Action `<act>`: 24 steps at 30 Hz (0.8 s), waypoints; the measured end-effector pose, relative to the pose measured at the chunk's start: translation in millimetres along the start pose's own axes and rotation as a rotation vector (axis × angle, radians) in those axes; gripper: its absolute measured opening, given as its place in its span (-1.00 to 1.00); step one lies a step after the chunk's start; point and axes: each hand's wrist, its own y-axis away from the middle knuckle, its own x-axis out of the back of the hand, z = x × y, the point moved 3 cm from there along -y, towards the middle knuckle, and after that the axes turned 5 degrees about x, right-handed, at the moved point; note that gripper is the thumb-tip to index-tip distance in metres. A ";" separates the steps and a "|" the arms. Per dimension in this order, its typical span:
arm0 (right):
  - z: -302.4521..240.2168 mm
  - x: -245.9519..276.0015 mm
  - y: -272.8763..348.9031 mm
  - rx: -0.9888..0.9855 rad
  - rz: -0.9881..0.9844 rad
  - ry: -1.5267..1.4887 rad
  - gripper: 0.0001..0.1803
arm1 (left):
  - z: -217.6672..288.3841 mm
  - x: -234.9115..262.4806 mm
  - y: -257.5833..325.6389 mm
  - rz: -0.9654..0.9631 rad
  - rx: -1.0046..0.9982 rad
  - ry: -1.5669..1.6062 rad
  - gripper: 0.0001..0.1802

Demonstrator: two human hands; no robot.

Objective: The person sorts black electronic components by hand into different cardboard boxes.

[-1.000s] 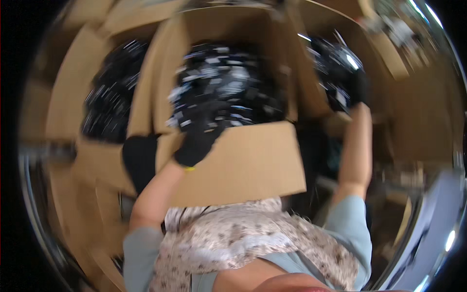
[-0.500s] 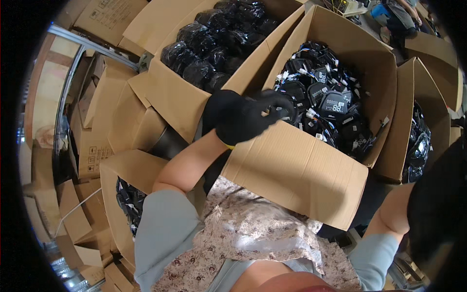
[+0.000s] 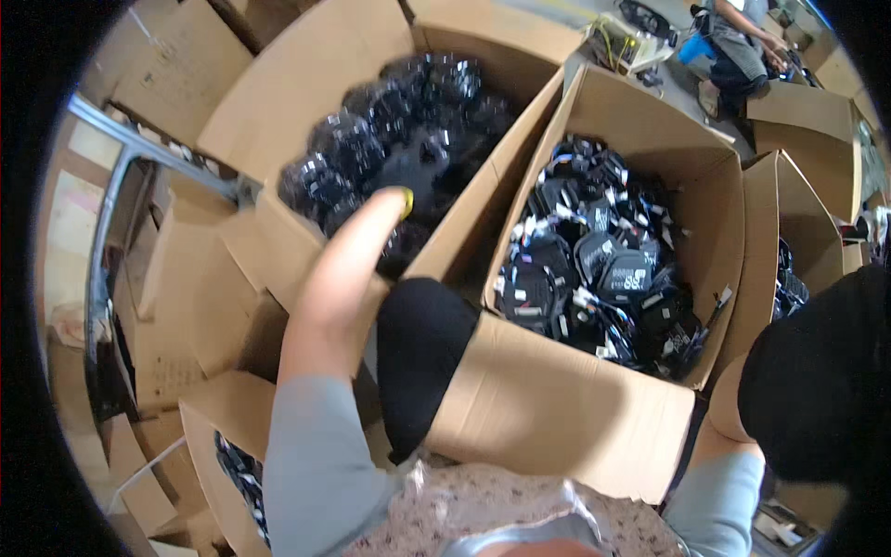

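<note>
My left hand (image 3: 419,173), in a black glove with a yellow cuff edge, reaches down into a cardboard box (image 3: 497,172) of black plastic-wrapped bundles (image 3: 348,144). Its fingers blend into the dark bundles, so I cannot see whether they grip one. To the right stands another cardboard box (image 3: 716,232) holding a heap of black display units (image 3: 626,271) with cables and white connectors. At the right rim, my right hand (image 3: 817,381) shows as a large, dark, blurred gloved shape close to the camera. Its fingers cannot be made out.
A cardboard flap (image 3: 566,408) folds toward my lap, beside my black-clad knee (image 3: 422,357). Further boxes stand at right (image 3: 817,209) and lower left (image 3: 209,455). A metal rail (image 3: 158,144) runs along the left. Another person (image 3: 742,56) works at the far right.
My left hand has gone from the near left edge of the display-unit box into the box of wrapped bundles. The view has shifted, so the boxes sit lower in it.
</note>
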 end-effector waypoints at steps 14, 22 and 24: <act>96.2 -94.9 170.3 -0.584 -0.802 -0.077 -0.57 | -49.0 -130.7 -157.6 0.512 -0.383 0.049 -0.58; 107.5 -112.4 214.7 -0.468 -0.689 -0.072 -0.74 | 35.1 -135.8 -96.2 0.427 -0.509 0.231 -0.59; 113.3 -112.6 221.6 -0.547 -0.646 -0.116 -0.73 | 20.7 -134.4 -95.2 0.398 -0.486 0.194 -0.60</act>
